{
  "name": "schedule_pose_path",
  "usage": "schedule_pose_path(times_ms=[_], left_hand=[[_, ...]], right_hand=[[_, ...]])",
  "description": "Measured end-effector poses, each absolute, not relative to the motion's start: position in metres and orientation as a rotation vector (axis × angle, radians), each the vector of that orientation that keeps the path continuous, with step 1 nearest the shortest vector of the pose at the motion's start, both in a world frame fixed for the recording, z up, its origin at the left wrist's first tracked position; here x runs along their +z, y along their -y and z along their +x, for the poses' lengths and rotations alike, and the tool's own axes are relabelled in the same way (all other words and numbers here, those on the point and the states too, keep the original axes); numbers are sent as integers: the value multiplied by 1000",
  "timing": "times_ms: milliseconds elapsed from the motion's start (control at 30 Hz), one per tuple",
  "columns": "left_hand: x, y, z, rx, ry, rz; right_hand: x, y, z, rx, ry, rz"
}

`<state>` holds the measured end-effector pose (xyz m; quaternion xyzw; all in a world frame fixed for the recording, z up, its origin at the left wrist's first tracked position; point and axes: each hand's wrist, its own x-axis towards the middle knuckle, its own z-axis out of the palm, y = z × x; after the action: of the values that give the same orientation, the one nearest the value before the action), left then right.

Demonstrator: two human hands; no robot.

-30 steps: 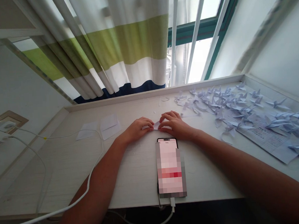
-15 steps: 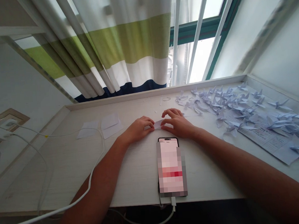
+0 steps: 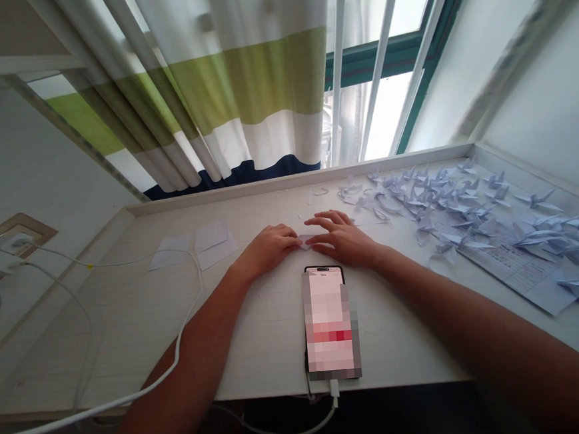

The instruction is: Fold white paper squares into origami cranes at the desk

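A small piece of folded white paper (image 3: pixel 305 238) lies on the table just beyond the phone, between my hands and partly hidden by the fingers. My left hand (image 3: pixel 274 248) is closed, thumb and fingertips together at the paper's left side. From the right, the thumb and index finger of my right hand (image 3: pixel 341 238) hold the paper's other edge. The other fingers of that hand stretch out above it.
A phone (image 3: pixel 328 321) with a plugged-in cable lies in front of the hands. Paper sheets (image 3: pixel 215 244) lie at left. Many folded paper cranes (image 3: pixel 443 195) cover the right side, some on a printed sheet (image 3: pixel 519 272). A white cable (image 3: pixel 179 339) crosses my left forearm.
The paper between my hands lies flatter and shows less. My right index finger and thumb have come closer to my left fingertips, and the right hand's other fingers have straightened.
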<state>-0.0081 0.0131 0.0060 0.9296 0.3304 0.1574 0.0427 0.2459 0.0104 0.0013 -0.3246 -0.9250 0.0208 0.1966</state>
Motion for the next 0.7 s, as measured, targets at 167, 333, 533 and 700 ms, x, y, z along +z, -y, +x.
schedule_pose_path(times_ms=[167, 333, 533, 700], left_hand=[[9, -12, -6, 488, -983, 2858], [12, -10, -3, 405, -999, 2928], [17, -10, -7, 395, -1030, 2936], [21, -5, -6, 418, -1044, 2959]], right_hand=[[1, -11, 246, 35, 2620, -892], [4, -9, 244, 16, 2654, -889], [4, -8, 244, -23, 2639, -908], [3, -7, 242, -20, 2642, -897]])
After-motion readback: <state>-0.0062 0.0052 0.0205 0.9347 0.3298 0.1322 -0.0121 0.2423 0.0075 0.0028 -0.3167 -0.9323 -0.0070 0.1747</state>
